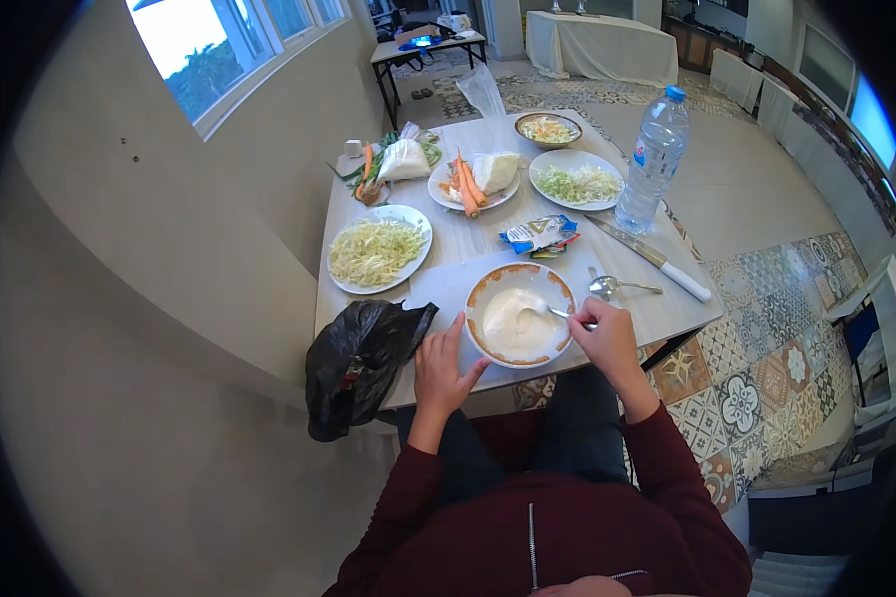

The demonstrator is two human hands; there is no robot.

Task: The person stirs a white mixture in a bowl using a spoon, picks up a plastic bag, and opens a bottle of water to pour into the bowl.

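Observation:
In front of me at the table's near edge stands a white bowl with an orange-brown patterned rim (479, 290), holding a creamy white sauce (513, 333). My right hand (607, 340) grips a spoon (558, 312) by its handle, and the spoon's head dips into the sauce. My left hand (442, 370) lies at the bowl's left side with its fingers stretched out and its thumb toward the rim. Just left of that hand, a crumpled black plastic bag (358, 363) hangs partly over the table edge.
Around the bowl are a plate of shredded cabbage (376, 251), colourful sachets (540, 235), a second spoon (622, 286) and a white-handled knife (657, 261). Farther back stand carrots (467, 187), a cabbage piece (496, 171), another shredded-cabbage plate (579, 185), a small bowl (550, 129) and a tall water bottle (653, 164).

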